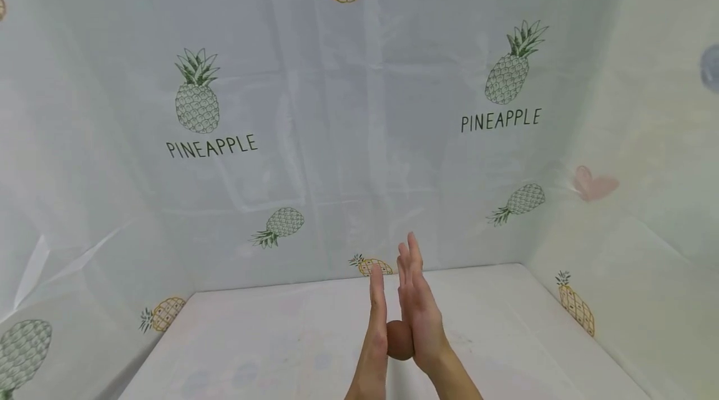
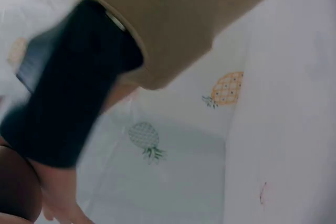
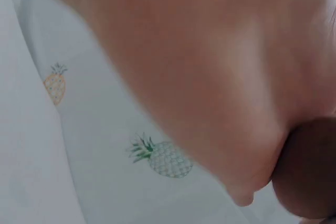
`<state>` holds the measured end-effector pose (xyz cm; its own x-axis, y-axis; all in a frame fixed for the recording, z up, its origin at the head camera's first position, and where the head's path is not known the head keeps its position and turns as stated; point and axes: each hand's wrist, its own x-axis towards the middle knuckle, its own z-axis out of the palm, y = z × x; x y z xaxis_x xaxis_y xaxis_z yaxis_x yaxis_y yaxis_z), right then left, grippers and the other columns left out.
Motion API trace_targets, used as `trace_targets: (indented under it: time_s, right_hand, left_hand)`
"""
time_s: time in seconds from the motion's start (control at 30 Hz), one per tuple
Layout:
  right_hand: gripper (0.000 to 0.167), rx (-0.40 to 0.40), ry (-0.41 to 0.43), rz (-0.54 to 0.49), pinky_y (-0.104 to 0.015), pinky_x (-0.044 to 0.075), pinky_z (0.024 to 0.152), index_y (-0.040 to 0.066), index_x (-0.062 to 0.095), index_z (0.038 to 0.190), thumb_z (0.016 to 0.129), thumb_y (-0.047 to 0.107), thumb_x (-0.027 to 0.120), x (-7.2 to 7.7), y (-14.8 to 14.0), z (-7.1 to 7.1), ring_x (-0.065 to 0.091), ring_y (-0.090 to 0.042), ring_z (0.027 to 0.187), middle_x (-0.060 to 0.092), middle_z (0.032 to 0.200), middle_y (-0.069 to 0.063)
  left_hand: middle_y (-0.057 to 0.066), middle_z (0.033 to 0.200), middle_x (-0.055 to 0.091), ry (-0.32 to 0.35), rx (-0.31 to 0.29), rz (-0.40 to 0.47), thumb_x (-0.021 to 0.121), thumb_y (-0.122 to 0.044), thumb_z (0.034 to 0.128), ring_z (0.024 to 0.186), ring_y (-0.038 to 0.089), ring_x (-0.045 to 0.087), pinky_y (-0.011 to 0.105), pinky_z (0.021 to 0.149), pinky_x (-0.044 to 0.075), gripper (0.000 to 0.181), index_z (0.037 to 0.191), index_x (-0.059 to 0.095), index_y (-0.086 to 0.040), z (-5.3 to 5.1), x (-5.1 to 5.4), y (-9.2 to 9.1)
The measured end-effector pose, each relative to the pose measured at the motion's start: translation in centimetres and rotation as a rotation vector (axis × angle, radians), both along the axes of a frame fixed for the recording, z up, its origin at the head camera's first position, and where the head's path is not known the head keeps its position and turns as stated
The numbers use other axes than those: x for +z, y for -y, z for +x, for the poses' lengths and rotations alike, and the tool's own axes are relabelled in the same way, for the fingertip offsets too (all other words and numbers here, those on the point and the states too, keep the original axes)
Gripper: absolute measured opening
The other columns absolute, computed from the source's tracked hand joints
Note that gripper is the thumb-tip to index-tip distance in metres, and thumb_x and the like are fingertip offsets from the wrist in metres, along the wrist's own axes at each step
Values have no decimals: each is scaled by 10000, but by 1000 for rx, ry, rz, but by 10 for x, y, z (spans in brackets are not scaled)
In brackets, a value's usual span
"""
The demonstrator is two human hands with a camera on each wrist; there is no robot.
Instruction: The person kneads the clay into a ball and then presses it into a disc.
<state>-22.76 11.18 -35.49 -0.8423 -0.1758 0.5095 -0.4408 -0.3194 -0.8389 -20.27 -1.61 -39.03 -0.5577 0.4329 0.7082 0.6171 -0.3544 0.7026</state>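
A brown ball [image 1: 400, 340] sits between the two palms, above the white table. From its left side my left hand [image 1: 377, 325] presses against it with the fingers straight and pointing up and away. Against the ball's other side lies the palm of my right hand [image 1: 420, 312], its fingers also straight. In the right wrist view the ball [image 3: 310, 171] appears dark at the lower right, touching the right hand [image 3: 210, 87]. At the lower left of the left wrist view, part of the dark ball [image 2: 18, 184] shows by the other hand's fingers.
A white table [image 1: 269, 337] lies under the hands. Pale sheeting [image 1: 359, 138] with printed pineapples hangs behind and along both sides. A dark wrist band [image 2: 79, 82] and a tan sleeve [image 2: 173, 19] cross the left wrist view.
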Motion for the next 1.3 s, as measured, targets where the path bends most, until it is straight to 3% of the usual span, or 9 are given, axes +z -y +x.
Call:
trace_targets:
  time_s: [0.1, 0.17, 0.2, 0.33, 0.5, 0.7, 0.97, 1.13, 1.3]
  right_hand:
    - [536, -47, 2, 37, -712, -185, 1211, 511, -34, 1672, 1148, 487, 74, -4, 1, -4, -136, -247, 1641, -58, 1775, 63]
    - [535, -65, -4, 63, -724, -177, 1207, 515, -20, 1672, 1149, 477, 82, -7, 2, -6, -123, -255, 1643, -37, 1777, 62]
    - [531, -68, 0, 76, -730, -175, 1204, 525, -12, 1669, 1149, 478, 85, -8, 3, -7, -123, -256, 1643, -30, 1777, 66]
    - [518, -29, 20, 123, -735, -153, 1210, 548, 21, 1662, 1152, 478, 83, -10, 8, -7, -80, -230, 1649, 23, 1778, 68]
    - [527, 64, 31, 216, -738, -100, 1227, 516, 5, 1677, 1160, 447, 80, -13, 19, -2, -42, -183, 1648, 44, 1775, 95]
    - [531, 178, 0, 324, -676, -72, 1251, 514, -74, 1668, 1160, 417, 47, -12, 32, 12, -32, -181, 1649, -1, 1783, 93]
    - [530, 277, 19, 296, -658, -129, 1236, 549, -131, 1643, 1148, 454, 30, -3, 42, 31, -173, -153, 1622, -92, 1770, 155]
    - [555, 265, -57, 199, -643, -272, 1175, 464, -167, 1661, 1132, 432, -2, 0, 44, 33, -259, -72, 1585, -148, 1754, 204]
    - [553, 228, -175, 83, -680, -332, 1116, 449, -204, 1647, 1108, 434, -80, 3, 36, 28, -273, -138, 1595, -219, 1744, 167]
  left_hand:
    - [-114, 1751, -264, 65, -67, 19, 145, -444, 1159, 1569, 10, -267, 437, 1259, -219, 626, 1688, -165, -314, 0, 3, 3]
    - [-148, 1742, -272, 99, -112, 53, 134, -463, 1154, 1554, -26, -275, 595, 1186, -292, 622, 1683, -168, -339, 2, 7, 5]
    - [-190, 1734, -269, 148, -133, 70, 71, -401, 1156, 1542, -58, -276, 651, 1134, -324, 572, 1679, -161, -373, 4, 10, 7]
    - [-174, 1739, -268, 119, -135, 116, 55, -370, 1147, 1554, -2, -303, 638, 1122, -339, 577, 1690, -140, -346, 9, 16, 12]
    - [-216, 1744, -222, 166, 4, 92, 56, -349, 1142, 1570, 24, -283, 616, 1166, -290, 572, 1688, -112, -387, 9, 21, 20]
    - [-255, 1731, -220, 191, 175, 74, 33, -364, 1142, 1572, 33, -278, 592, 1198, -260, 563, 1681, -123, -407, 0, 25, 32]
    - [-267, 1740, -149, 216, 365, 113, 91, -419, 1138, 1591, 48, -244, 630, 1202, -263, 573, 1690, -61, -426, -19, 21, 46]
    - [-309, 1714, -177, 282, 412, 66, 84, -483, 1131, 1573, 92, -295, 714, 1162, -267, 546, 1654, -64, -532, -25, 15, 44]
    - [-226, 1733, -187, 253, 422, -19, 85, -431, 1137, 1577, 152, -302, 678, 1157, -299, 563, 1671, -92, -467, -23, 7, 28]
